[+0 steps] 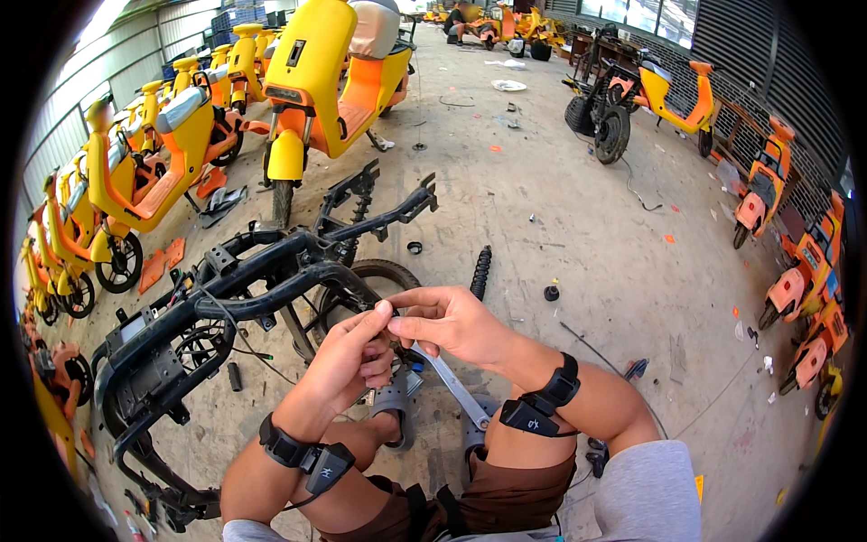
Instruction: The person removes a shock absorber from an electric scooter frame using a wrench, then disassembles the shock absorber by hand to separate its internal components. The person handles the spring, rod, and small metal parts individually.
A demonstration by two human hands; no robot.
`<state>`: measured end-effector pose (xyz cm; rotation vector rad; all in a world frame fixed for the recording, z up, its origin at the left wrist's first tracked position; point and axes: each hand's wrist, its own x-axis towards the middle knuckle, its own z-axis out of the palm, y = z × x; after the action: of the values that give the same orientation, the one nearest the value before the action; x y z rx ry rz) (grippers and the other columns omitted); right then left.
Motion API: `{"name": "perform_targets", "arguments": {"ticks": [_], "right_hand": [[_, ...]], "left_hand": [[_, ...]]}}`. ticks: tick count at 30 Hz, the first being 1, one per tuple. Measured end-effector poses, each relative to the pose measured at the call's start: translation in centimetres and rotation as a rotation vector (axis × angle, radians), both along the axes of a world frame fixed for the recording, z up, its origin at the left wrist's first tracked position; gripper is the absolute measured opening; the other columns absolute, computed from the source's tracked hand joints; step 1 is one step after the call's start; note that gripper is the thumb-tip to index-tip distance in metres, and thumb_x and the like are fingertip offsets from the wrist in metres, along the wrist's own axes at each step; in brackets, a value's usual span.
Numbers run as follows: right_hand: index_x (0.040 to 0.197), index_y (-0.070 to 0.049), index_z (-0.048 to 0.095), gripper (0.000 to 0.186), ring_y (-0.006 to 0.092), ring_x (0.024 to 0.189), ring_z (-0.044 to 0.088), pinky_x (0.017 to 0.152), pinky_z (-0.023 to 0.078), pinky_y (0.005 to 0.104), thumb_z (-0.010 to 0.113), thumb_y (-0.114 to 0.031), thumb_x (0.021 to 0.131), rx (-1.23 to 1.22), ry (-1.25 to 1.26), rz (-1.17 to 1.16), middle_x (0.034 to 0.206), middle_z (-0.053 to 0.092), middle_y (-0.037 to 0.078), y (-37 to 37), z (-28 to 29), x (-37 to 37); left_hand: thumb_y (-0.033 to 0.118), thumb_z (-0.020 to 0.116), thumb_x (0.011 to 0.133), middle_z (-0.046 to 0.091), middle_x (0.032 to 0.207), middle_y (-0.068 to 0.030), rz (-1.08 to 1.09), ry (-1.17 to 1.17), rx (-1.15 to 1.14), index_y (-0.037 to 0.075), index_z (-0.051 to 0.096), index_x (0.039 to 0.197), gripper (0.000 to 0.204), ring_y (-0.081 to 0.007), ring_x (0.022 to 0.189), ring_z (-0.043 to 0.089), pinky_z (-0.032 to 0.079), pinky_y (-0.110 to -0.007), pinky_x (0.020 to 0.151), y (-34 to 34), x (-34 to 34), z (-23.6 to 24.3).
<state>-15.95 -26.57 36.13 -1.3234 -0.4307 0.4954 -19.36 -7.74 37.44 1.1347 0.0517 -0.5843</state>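
Observation:
My left hand (354,354) and my right hand (452,323) meet at a black tube of a stripped scooter frame (206,310), their thumbs and fingers closed around something small that their grip hides. A long silver wrench (456,388) lies angled below my right hand, its upper end behind the fingers. The frame's wheel (386,270) is behind my hands. A black coil shock absorber (480,274) lies on the floor beyond them.
Yellow-orange scooters (330,81) line the left, with more (759,181) along the right wall. A person (456,25) is at the far back. Loose cables (587,348), a small black part (552,293) and scraps lie on the concrete floor (569,235).

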Motion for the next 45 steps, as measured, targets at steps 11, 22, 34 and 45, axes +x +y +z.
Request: {"name": "perform_targets", "arguments": {"ticks": [11, 22, 34, 45], "right_hand": [[0.102, 0.003, 0.064, 0.028, 0.0053, 0.060, 0.052, 0.052, 0.041, 0.0210, 0.071, -0.019, 0.086, -0.101, -0.003, -0.158, 0.082, 0.065, 0.004, -0.1, 0.2, 0.1], [0.096, 0.000, 0.062, 0.024, 0.0050, 0.050, 0.047, 0.044, 0.034, 0.0210, 0.064, -0.024, 0.092, -0.113, 0.013, -0.129, 0.067, 0.059, 0.002, -0.2, -0.3, 0.4], [0.110, 0.003, 0.068, 0.040, 0.0066, 0.051, 0.050, 0.047, 0.039, 0.0217, 0.053, -0.033, 0.100, -0.164, 0.008, -0.081, 0.067, 0.061, 0.002, -0.5, 0.4, 0.2], [0.107, 0.000, 0.069, 0.030, 0.0052, 0.049, 0.047, 0.044, 0.036, 0.0207, 0.054, -0.024, 0.098, -0.143, -0.035, -0.090, 0.063, 0.057, 0.002, -0.2, -0.1, 0.3]], "left_hand": [[0.027, 0.048, 0.101, 0.044, 0.072, -0.0005, 0.058, 0.053, -0.052, 0.010, 0.049, 0.099, 0.017, -0.0114, 0.053, 0.036, 0.028, -0.026, 0.048, -0.1, 0.1, -0.8], [0.029, 0.040, 0.105, 0.040, 0.071, 0.0013, -0.111, -0.022, 0.045, 0.005, 0.052, 0.100, 0.027, -0.0093, 0.056, 0.035, 0.031, -0.025, 0.048, -0.4, -0.4, -0.8], [0.028, 0.046, 0.103, 0.039, 0.067, 0.0043, -0.061, -0.012, -0.014, 0.005, 0.053, 0.098, 0.025, -0.0056, 0.052, 0.032, 0.026, -0.023, 0.046, -0.2, -0.2, -0.9], [0.028, 0.047, 0.103, 0.038, 0.064, 0.0046, -0.081, -0.030, 0.040, 0.004, 0.054, 0.096, 0.025, -0.0063, 0.052, 0.032, 0.026, -0.023, 0.046, -0.3, -0.2, -0.9]]}}
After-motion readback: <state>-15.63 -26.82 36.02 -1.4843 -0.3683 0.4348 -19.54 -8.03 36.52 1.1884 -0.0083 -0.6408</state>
